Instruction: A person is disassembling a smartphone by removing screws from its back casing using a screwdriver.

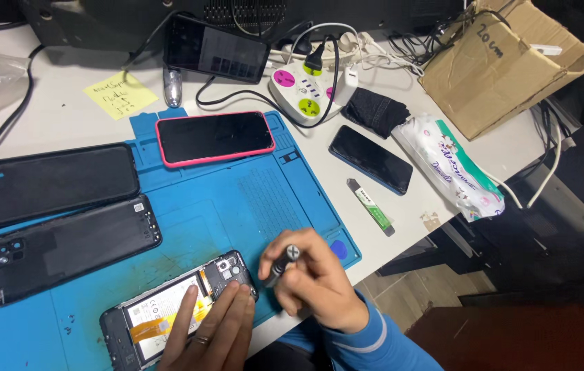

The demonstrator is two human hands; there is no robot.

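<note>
An opened phone (161, 312) with its back off lies on the blue work mat (237, 206) near the front edge, battery and circuit board showing. My left hand (213, 330) rests flat on it, fingers spread over the battery. My right hand (312, 278) grips a small dark screwdriver (279, 263), its tip down at the phone's camera end.
Two black back covers (72, 247) (48, 182) lie at the mat's left. A pink-cased phone (215, 137) sits at the mat's top, a dark phone (370, 159) and a pry tool (374, 206) to the right. Power strip (309, 93), tissue pack (453, 168), cardboard box (505, 65), yellow note (120, 94) stand behind.
</note>
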